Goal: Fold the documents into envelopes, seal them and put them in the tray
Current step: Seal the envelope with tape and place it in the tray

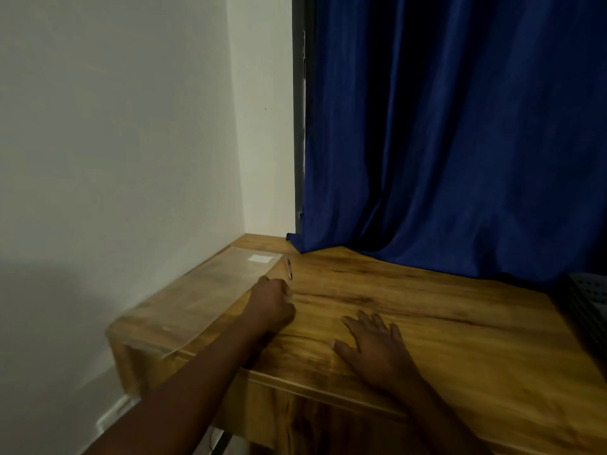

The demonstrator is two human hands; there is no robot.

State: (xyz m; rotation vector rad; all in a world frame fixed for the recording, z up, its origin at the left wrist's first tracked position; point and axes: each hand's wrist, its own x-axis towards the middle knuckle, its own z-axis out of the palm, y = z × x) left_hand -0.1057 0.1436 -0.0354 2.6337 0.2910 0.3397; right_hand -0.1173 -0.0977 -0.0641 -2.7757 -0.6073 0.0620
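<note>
The tray point(588, 300), a grey perforated one, sits at the far right edge of the wooden desk point(427, 307), well apart from both hands. The left hand point(274, 300) rests with its fingers curled beside a clear plastic sheet point(203, 290); whether it pinches anything cannot be told. The right hand point(374, 343) lies flat on the desk, fingers spread. A pen point(289, 268) lies just beyond the left hand. A blue curtain point(460, 126) hangs behind.

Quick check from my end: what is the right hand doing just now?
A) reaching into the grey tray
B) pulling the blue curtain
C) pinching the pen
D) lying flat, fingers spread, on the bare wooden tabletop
D: the right hand lies palm-down on the wooden tabletop with fingers spread, holding nothing.
</note>
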